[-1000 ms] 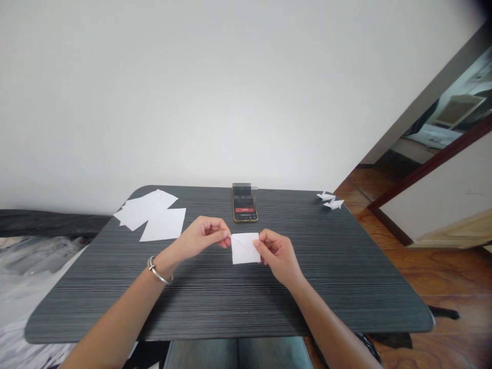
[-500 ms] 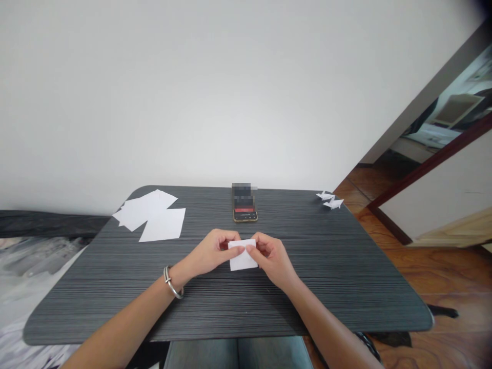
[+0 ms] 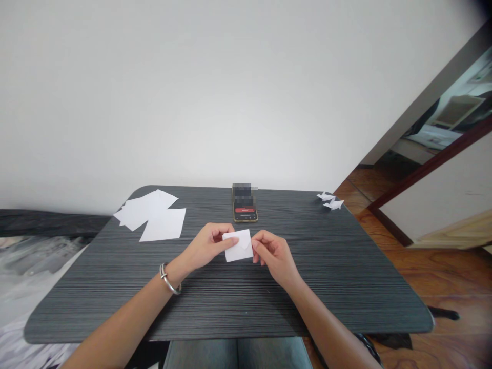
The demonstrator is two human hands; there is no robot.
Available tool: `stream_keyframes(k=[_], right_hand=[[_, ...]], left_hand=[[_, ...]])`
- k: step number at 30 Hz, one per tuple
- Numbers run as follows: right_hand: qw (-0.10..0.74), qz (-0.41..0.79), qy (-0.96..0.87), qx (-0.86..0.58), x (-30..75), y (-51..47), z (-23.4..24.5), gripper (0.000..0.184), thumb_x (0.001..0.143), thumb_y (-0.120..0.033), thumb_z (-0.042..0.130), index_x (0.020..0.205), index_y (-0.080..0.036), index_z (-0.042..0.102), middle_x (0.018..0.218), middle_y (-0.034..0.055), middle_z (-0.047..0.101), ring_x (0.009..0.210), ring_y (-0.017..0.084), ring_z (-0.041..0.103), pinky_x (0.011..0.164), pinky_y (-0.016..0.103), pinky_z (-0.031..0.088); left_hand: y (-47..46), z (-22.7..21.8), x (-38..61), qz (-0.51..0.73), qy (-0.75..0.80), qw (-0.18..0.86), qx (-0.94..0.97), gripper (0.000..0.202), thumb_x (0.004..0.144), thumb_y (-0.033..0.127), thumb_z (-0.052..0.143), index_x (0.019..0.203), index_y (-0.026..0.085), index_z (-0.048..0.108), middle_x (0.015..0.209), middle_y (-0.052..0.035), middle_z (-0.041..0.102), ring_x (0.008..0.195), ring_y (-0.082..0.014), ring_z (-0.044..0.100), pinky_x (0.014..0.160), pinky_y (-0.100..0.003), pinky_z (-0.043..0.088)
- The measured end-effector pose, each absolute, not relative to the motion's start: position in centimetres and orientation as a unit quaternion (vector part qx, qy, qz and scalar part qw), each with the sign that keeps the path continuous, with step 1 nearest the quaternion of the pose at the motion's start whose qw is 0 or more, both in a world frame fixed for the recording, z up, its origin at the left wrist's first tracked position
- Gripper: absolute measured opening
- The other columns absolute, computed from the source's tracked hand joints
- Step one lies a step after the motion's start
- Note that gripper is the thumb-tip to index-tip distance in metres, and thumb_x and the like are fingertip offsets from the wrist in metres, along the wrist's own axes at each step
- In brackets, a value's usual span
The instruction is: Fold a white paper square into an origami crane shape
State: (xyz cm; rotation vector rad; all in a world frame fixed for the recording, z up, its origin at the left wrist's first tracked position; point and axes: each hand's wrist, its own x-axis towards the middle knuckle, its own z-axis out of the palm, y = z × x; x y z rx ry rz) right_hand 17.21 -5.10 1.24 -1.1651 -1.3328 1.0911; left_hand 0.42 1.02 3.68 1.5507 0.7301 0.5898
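A small piece of folded white paper [image 3: 238, 247] is held above the middle of the dark wood-grain table [image 3: 96, 292], with a small triangular flap showing on its face. My left hand [image 3: 207, 245] grips its left side, fingers lying over the surface. My right hand [image 3: 273, 254] pinches the right edge between its fingertips. A metal bangle [image 3: 168, 279] circles my left wrist.
Several loose white paper sheets [image 3: 151, 216] overlap at the table's far left. A phone [image 3: 245, 211] with a blurred upper screen stands at the far edge. Two small folded paper figures [image 3: 329, 201] sit at the far right corner. A wooden floor [image 3: 423, 271] lies right.
The paper has shifted up and left, and its flap now shows. My hands have drawn slightly apart, and the right one has moved from the paper's face to its right edge.
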Motion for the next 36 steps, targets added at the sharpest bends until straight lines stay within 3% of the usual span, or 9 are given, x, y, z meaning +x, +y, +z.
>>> stream_keyframes(k=[8,11,14,17,23,26,29,31,36], right_hand=[[0.483,0.492,-0.548,-0.474,16.82,-5.08,0.84,0.022,0.079,-0.035,0.051,0.068,-0.016,0.053,0.052,-0.0034,0.05,0.044,0.008,0.045,0.039,0.018,0.031],[0.509,0.49,-0.526,-0.473,17.06,-4.91,0.84,0.023,0.079,-0.035,0.049,0.066,-0.016,0.053,0.049,-0.0035,0.05,0.041,0.007,0.043,0.037,0.017,0.031],[0.522,0.497,-0.505,-0.474,17.43,-4.76,0.96,0.024,0.078,-0.035,0.049,0.066,-0.015,0.053,0.048,-0.0033,0.049,0.039,0.007,0.043,0.035,0.017,0.03],[0.522,0.511,-0.498,-0.467,17.6,-4.74,1.01,0.023,0.077,-0.036,0.05,0.066,-0.015,0.052,0.048,-0.0037,0.049,0.038,0.007,0.044,0.035,0.017,0.031],[0.512,0.528,-0.509,-0.448,17.37,-4.79,0.91,0.026,0.079,-0.038,0.049,0.066,-0.015,0.051,0.05,-0.0032,0.05,0.04,0.007,0.045,0.035,0.017,0.031],[0.548,0.523,-0.496,-0.425,17.23,-4.89,1.08,0.024,0.078,-0.039,0.052,0.091,-0.018,0.051,0.058,-0.0029,0.054,0.044,0.008,0.049,0.035,0.017,0.032],[0.571,0.509,-0.503,-0.402,17.2,-5.1,1.28,0.048,0.073,-0.036,0.061,0.115,-0.024,0.041,0.073,-0.0007,0.056,0.053,0.011,0.054,0.037,0.018,0.033],[0.568,0.501,-0.525,-0.389,17.23,-5.22,1.26,0.049,0.067,-0.032,0.067,0.112,-0.025,0.047,0.082,0.0015,0.057,0.06,0.012,0.054,0.041,0.019,0.035],[0.568,0.445,-0.574,-0.387,17.23,-5.26,0.86,0.016,0.065,-0.026,0.071,0.079,-0.022,0.065,0.08,0.0017,0.053,0.065,0.013,0.051,0.047,0.021,0.037]], left_hand=[[0.45,3.2,1.12,0.278,0.307,0.626,0.661,0.025,0.076,0.033,0.055,0.064,0.012,0.049,0.057,0.0026,0.05,0.052,-0.0072,0.044,0.049,-0.018,0.033],[0.28,3.28,1.06,0.308,0.279,0.625,0.661,0.019,0.078,0.029,0.055,0.087,0.014,0.051,0.07,0.0009,0.054,0.06,-0.0086,0.05,0.055,-0.02,0.039],[0.39,3.61,0.68,0.319,0.249,0.581,0.706,0.044,0.072,0.023,0.062,0.112,0.019,0.044,0.082,-0.0008,0.057,0.067,-0.0101,0.054,0.064,-0.023,0.043],[0.58,3.83,0.47,0.281,0.24,0.533,0.761,0.027,0.067,0.021,0.067,0.092,0.015,0.059,0.088,-0.0039,0.058,0.071,-0.0113,0.055,0.067,-0.024,0.045],[0.6,3.82,0.73,0.286,0.252,0.505,0.775,0.012,0.068,0.023,0.066,0.075,0.013,0.066,0.075,-0.0032,0.061,0.068,-0.0122,0.056,0.064,-0.023,0.045],[0.58,3.81,0.7,0.304,0.263,0.497,0.769,0.012,0.068,0.024,0.066,0.074,0.014,0.066,0.075,-0.0038,0.062,0.068,-0.0129,0.057,0.064,-0.023,0.045],[0.63,3.79,0.63,0.33,0.275,0.492,0.757,0.012,0.068,0.025,0.066,0.072,0.014,0.066,0.074,-0.004,0.063,0.068,-0.0133,0.057,0.064,-0.024,0.045],[0.67,3.81,0.61,0.347,0.284,0.487,0.75,0.012,0.068,0.025,0.066,0.072,0.014,0.066,0.073,-0.0042,0.063,0.068,-0.0136,0.057,0.063,-0.024,0.045],[0.51,3.91,0.66,0.371,0.281,0.484,0.741,0.011,0.066,0.024,0.068,0.069,0.013,0.066,0.07,-0.0042,0.063,0.066,-0.0138,0.058,0.062,-0.024,0.046]])
